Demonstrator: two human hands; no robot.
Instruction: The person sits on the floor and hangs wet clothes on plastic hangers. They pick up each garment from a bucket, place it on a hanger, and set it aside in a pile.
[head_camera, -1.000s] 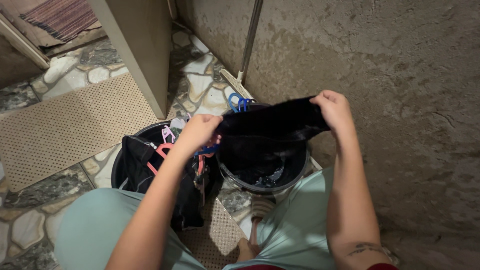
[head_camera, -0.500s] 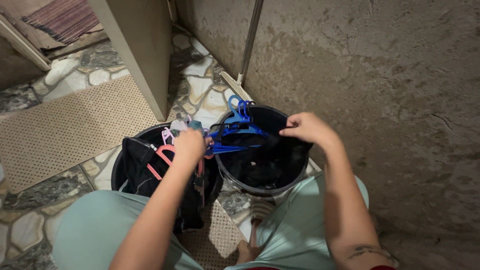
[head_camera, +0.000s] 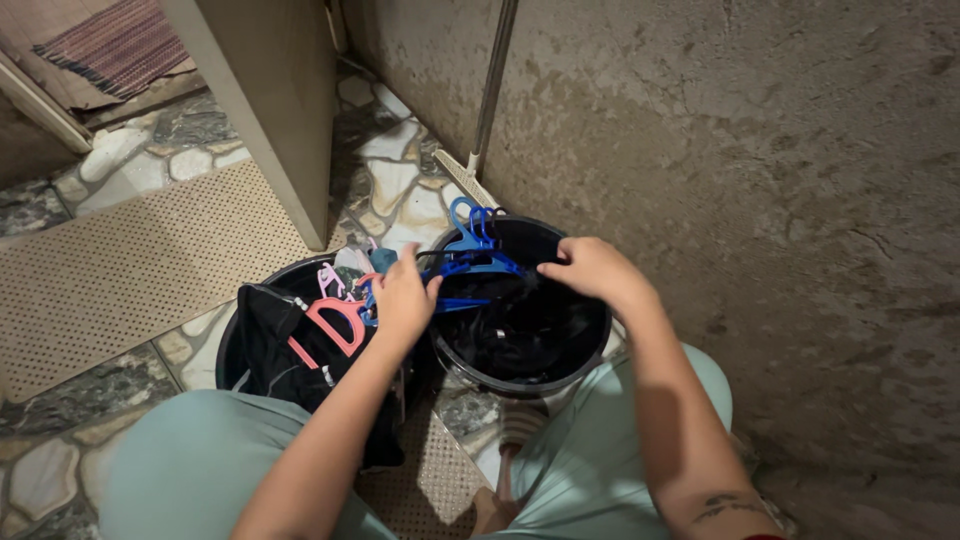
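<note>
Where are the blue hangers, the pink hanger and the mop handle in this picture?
blue hangers (head_camera: 470, 240): head view, on the hooks over the right bucket's far rim.
pink hanger (head_camera: 335, 318): head view, on its flat pink shoulder, in the left bucket.
mop handle (head_camera: 492, 80): head view, on the pole leaning at the wall.

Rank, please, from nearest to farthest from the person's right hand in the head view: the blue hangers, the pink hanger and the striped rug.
From the right hand:
1. Blue hangers, just left, over the right bucket.
2. Pink hanger, farther left, in the left bucket.
3. Striped rug, far top-left corner.
</note>
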